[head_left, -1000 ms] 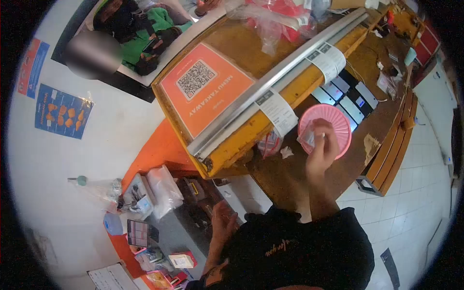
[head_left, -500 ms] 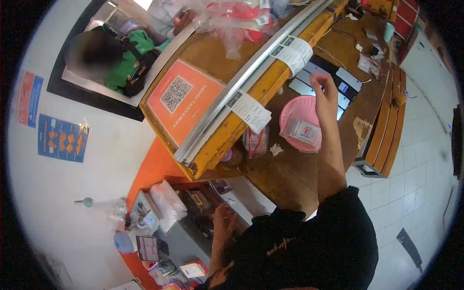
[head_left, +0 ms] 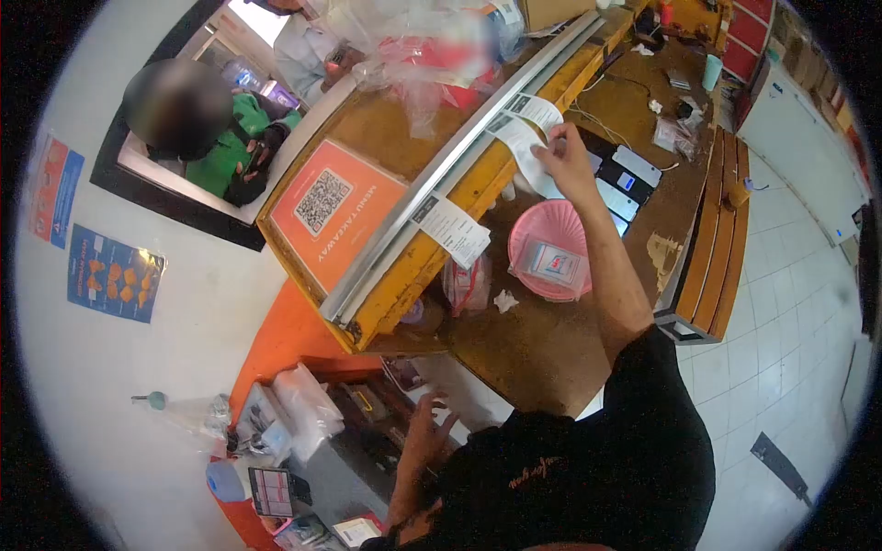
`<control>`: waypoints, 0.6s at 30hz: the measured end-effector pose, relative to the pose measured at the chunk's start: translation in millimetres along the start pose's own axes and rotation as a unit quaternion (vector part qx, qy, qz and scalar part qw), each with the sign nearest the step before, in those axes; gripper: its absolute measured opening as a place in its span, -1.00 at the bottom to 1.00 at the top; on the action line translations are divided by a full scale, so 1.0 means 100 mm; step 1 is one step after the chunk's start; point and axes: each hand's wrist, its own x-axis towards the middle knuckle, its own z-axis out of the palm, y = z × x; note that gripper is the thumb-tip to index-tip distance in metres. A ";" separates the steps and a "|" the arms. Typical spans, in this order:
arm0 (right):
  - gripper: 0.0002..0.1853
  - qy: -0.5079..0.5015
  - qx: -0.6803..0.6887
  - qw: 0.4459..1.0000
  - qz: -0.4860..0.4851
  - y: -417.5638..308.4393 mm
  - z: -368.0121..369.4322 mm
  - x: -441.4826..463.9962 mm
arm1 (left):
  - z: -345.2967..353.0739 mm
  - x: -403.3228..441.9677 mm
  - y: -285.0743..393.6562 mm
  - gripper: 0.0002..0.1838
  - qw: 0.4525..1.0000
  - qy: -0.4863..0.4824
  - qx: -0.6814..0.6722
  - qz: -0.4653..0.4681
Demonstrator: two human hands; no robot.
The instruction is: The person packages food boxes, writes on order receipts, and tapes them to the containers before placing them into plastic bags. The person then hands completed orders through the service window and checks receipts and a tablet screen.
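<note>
My right hand is closed on the loose end of a printed receipt, its thumb and fingers pinching the paper. The receipt's upper end is still at the metal rail along the yellow wooden ledge. A second receipt hangs lower on this rail. Below my right forearm stands a pink plastic basket with a clear packet in it. My left hand hovers low by the dark shelf, fingers apart and slightly curled, with nothing visible in it.
Several phones lie on the brown table beyond the basket. An orange QR menu sign lies on the counter. A person in green is at the window. A wooden bench stands at the right, a small tablet lower left.
My right hand has moved left from above the phones to the rail and taken hold of a receipt. My left hand's fingers have spread a little. The view has shifted slightly.
</note>
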 end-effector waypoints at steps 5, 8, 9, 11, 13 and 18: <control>-0.61 -0.106 0.403 0.897 0.150 -1.02 0.22 -0.83 | -0.51 0.22 0.89 -0.50 0.962 -0.094 -0.112 0.230; -0.60 -0.285 0.101 0.938 -0.169 -1.10 0.67 -1.19 | -0.83 0.56 1.51 -0.46 0.919 0.011 -0.157 0.362; -0.63 -0.324 0.056 0.911 -0.249 -1.23 0.76 -1.23 | -0.86 0.68 1.52 -0.48 0.918 0.048 -0.178 0.351; -0.61 -0.323 0.037 0.911 -0.253 -1.43 0.76 -1.25 | -0.99 0.98 1.57 -0.50 0.903 0.113 -0.240 0.339; -0.60 -0.336 0.020 0.902 -0.270 -1.52 0.79 -1.23 | -1.23 1.26 1.63 -0.53 0.916 0.206 -0.194 0.285; -0.53 -0.317 0.064 0.943 -0.077 -1.20 0.53 -1.24 | -2.28 2.39 1.13 -0.47 0.904 0.325 -0.058 0.273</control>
